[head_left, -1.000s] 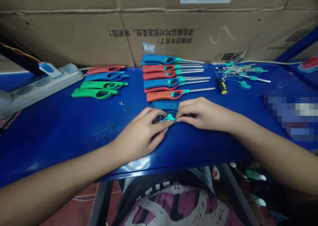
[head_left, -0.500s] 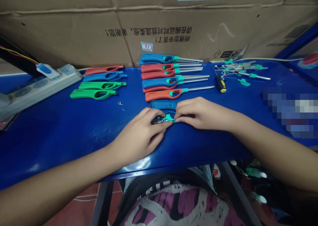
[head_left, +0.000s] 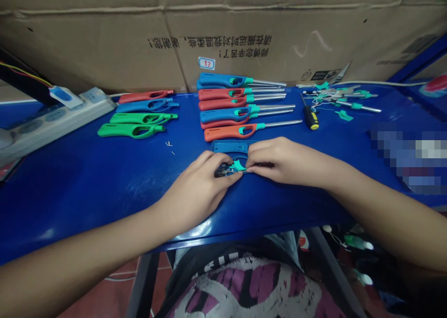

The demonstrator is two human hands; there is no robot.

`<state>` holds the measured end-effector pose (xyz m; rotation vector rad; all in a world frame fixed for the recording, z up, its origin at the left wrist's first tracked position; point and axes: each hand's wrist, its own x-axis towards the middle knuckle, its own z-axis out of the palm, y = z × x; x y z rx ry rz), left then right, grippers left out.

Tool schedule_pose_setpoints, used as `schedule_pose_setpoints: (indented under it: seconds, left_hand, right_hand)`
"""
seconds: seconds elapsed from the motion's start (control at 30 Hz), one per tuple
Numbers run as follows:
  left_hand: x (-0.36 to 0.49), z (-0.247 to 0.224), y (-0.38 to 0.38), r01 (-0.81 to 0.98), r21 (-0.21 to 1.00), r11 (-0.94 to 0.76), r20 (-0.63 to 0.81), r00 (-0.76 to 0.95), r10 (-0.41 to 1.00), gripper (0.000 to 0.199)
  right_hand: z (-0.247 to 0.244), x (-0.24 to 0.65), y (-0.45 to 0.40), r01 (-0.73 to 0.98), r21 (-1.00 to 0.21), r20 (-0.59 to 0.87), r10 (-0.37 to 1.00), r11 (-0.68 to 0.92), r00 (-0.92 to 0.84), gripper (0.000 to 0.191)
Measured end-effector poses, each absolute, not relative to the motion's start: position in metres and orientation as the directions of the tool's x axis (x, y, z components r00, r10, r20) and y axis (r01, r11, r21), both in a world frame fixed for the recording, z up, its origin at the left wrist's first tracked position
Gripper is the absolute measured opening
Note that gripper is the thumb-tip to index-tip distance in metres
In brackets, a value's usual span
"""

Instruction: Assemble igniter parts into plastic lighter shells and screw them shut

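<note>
My left hand (head_left: 204, 183) is closed around an opened gas lighter body, thumb and fingers at its dark inner parts (head_left: 220, 171). A teal trigger (head_left: 239, 165) shows between my two hands. From the right, my right hand (head_left: 279, 157) pinches the front end of the same lighter; its fingertips hide what exactly lies between them. Just behind, a blue lighter shell half (head_left: 228, 146) lies hollow side up, partly covered by my right hand.
Assembled lighters (head_left: 226, 131) with metal tubes lie in a row behind my hands. Several empty shells (head_left: 131, 130) rest at left, near tiny screws (head_left: 169, 144) and a power strip (head_left: 56, 120). At right are a screwdriver (head_left: 310, 118) and wired lighter innards (head_left: 356, 104). A cardboard box (head_left: 115, 43) stands behind.
Both hands stay at the same spot on the lighter, with only slight finger shifts; my left thumb has moved a little. The view has tilted slightly.
</note>
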<state>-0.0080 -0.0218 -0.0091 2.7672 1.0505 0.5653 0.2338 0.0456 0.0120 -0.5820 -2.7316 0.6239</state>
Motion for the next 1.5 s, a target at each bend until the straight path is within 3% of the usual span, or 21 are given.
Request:
schedule_pose_setpoints:
  seconds: [0.27,0.37,0.47,0.57,0.8,1.0,1.13,1.5]
  left_hand:
    - [-0.011,-0.010,-0.018,0.603,0.231,-0.763,0.318,0.694,0.645,0.037]
    - [-0.012,-0.011,-0.017,0.594,0.229,-0.771,0.338,0.694,0.635,0.036]
    - [-0.012,-0.015,-0.015,0.587,0.226,-0.778,0.365,0.689,0.626,0.034]
    - [-0.013,-0.017,-0.013,0.571,0.234,-0.787,0.394,0.684,0.614,0.032]
    - [-0.014,-0.018,-0.011,0.555,0.249,-0.793,0.414,0.680,0.606,0.030]
    - [-0.013,-0.017,-0.010,0.548,0.322,-0.772,0.419,0.649,0.635,0.028]
    - [-0.012,-0.016,-0.009,0.538,0.402,-0.741,0.415,0.614,0.671,0.022]
    - [-0.014,-0.017,-0.009,0.518,0.401,-0.755,0.426,0.624,0.655,0.023]
  right_hand:
    - [0.014,0.239,0.050,0.314,-0.545,0.226,0.497,0.777,-0.838,0.014]
    - [0.015,0.247,0.056,0.411,-0.490,0.270,0.581,0.769,-0.768,0.017]
    - [0.013,0.256,0.062,0.525,-0.391,0.176,0.621,0.756,-0.764,0.022]
    - [0.012,0.260,0.065,0.557,-0.397,0.089,0.635,0.730,-0.768,0.022]
    - [0.016,0.261,0.065,0.540,-0.438,0.041,0.616,0.719,-0.786,0.020]
    - [0.022,0.256,0.059,0.423,-0.502,0.204,0.579,0.754,-0.789,0.011]
    - [0.021,0.249,0.053,0.345,-0.549,0.155,0.497,0.762,-0.854,0.008]
    - [0.014,0.245,0.051,0.383,-0.581,0.111,0.536,0.718,-0.837,0.007]
